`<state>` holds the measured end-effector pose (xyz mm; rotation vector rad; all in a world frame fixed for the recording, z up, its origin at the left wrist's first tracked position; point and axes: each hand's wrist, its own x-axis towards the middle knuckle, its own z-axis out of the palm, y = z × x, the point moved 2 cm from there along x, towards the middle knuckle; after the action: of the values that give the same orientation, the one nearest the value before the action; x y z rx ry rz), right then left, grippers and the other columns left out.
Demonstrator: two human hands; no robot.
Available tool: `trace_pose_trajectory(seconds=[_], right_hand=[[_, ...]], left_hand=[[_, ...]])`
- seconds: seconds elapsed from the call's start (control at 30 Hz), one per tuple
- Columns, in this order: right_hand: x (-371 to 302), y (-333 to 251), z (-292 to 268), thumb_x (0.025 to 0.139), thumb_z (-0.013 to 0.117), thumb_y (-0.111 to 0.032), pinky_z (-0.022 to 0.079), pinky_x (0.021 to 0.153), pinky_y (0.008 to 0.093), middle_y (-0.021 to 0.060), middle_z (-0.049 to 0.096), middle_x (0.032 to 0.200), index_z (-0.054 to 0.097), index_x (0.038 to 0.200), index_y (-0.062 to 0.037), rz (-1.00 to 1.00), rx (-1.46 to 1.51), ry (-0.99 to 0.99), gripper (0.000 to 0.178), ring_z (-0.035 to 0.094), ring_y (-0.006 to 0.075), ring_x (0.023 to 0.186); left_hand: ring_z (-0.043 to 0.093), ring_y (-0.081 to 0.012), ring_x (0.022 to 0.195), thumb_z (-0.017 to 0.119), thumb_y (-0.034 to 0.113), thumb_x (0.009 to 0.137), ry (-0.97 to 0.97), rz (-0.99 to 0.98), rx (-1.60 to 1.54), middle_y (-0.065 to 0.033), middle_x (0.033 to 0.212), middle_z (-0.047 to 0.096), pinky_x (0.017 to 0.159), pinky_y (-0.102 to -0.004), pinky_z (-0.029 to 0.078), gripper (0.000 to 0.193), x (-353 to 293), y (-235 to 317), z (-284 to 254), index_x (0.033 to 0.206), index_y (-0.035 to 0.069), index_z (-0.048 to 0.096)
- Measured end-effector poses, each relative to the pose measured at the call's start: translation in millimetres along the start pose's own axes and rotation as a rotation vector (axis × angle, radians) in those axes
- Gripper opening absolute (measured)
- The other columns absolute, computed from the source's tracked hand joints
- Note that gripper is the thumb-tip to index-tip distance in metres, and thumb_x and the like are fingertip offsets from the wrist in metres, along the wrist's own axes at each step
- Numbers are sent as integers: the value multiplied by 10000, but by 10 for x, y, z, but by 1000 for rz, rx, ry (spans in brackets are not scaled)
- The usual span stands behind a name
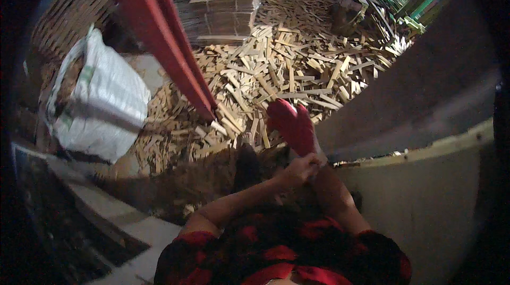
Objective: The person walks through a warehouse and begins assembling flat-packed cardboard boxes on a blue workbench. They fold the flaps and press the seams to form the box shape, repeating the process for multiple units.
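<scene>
My right hand [294, 127] wears a red work glove with a pale cuff. It points forward over the wood scraps, thumb and fingers apart, and I see nothing held in it. My bare left hand [300, 172] reaches across to the right wrist, its fingers closed on the glove's cuff [321, 158]. Beyond the gloved hand lies a heap of thin, flat wood pieces [265, 72].
A red metal post [159, 30] slants down at the left. Past it stands a white woven sack [106, 99], open at the top. Wrapped stacked bundles [220, 11] are at the back. A dark panel [419, 83] and a pale board [425, 189] border the right side.
</scene>
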<state>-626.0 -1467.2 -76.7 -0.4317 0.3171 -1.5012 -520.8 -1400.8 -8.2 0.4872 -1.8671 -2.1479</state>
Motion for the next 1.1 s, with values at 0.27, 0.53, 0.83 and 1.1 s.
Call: trace_pose_trajectory(seconds=[0.27,0.53,0.83,1.1], right_hand=[[968,-1153,-533,934,337,-480,283,1048,435,76,436,1367,387,1359,-95,-473,-45,524,575,389,240,1267],[2317,-2349,-111,944,321,-465,236,1087,425,148,366,1409,321,1384,-55,-693,123,552,601,345,267,1303],[4790,-3781,-1006,923,423,-447,227,1095,360,105,353,1420,282,1406,-65,-491,-4,285,632,334,211,1306],[6636,-5479,-1061,909,398,-498,201,1091,415,147,282,1457,267,1410,-38,-492,-45,213,693,250,295,1347]], left_hand=[[585,-149,824,569,153,885,-603,136,70,-84,846,603,756,-310,458,132,1949,15,-1193,949,38,559],[541,-194,857,597,331,874,136,-412,-831,-13,974,507,784,-440,485,339,3687,275,-2660,1120,154,444],[571,-201,1001,538,357,899,-7,-23,-955,-42,1044,589,883,-370,461,363,6430,915,-3984,1166,113,512],[555,-197,1056,609,198,876,132,-104,-1153,-39,1122,581,961,-383,442,337,8265,2086,-4855,1185,116,506]])
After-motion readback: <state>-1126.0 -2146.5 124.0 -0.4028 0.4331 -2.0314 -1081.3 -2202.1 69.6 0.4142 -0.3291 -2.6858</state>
